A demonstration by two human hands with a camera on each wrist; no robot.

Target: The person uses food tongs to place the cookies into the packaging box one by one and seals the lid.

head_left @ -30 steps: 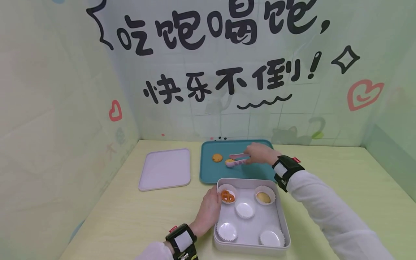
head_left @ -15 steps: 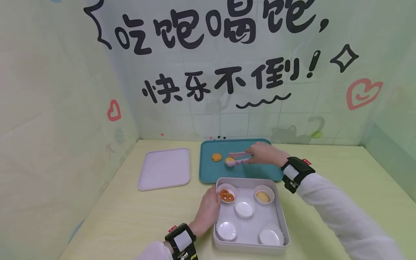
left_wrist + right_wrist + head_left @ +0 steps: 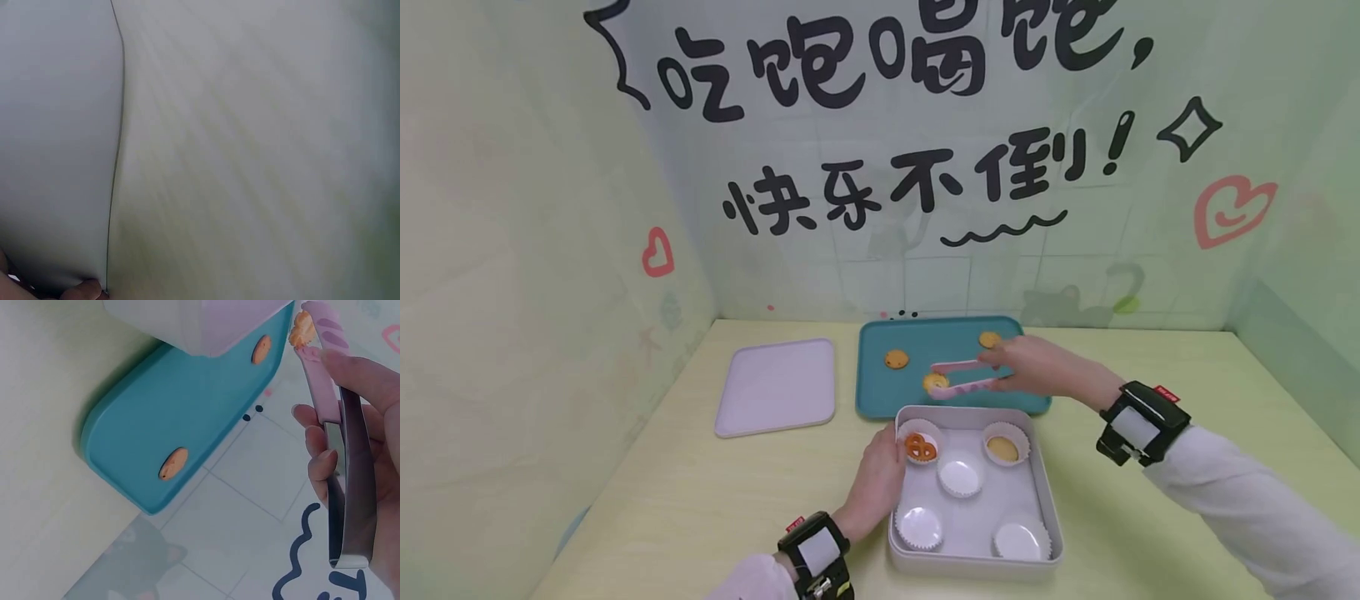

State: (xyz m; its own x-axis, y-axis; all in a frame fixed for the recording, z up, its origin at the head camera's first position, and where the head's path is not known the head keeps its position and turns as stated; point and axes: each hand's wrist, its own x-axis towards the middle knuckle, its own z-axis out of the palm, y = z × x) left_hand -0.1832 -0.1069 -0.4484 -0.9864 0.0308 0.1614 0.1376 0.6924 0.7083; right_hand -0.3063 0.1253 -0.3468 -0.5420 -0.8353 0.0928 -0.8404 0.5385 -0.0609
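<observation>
My right hand [image 3: 1041,367] holds pink-tipped metal tongs [image 3: 352,469], whose tips pinch a golden scalloped cookie [image 3: 302,329]. In the right wrist view this cookie is up off the teal tray [image 3: 880,396]. Two other cookies lie on the tray, one at the left [image 3: 896,359] and one at the far right [image 3: 990,339]. My left hand [image 3: 876,471] grips the left wall of a pale square box [image 3: 970,570] near its far corner. Several white paper cups [image 3: 960,477] sit in the box; one contains a pretzel [image 3: 921,448], another a pale oval biscuit [image 3: 1002,449].
To the left of the teal tray lies a flat lilac tray [image 3: 775,387]. The box stands directly in front of the teal tray, overlapping its near edge in the head view. A wall sheet with black lettering [image 3: 925,179] rises behind the wooden table [image 3: 700,508].
My right hand has drawn back to the right and slightly nearer, tongs and cookie with it, uncovering the far-right cookie. The left hand stays at the box.
</observation>
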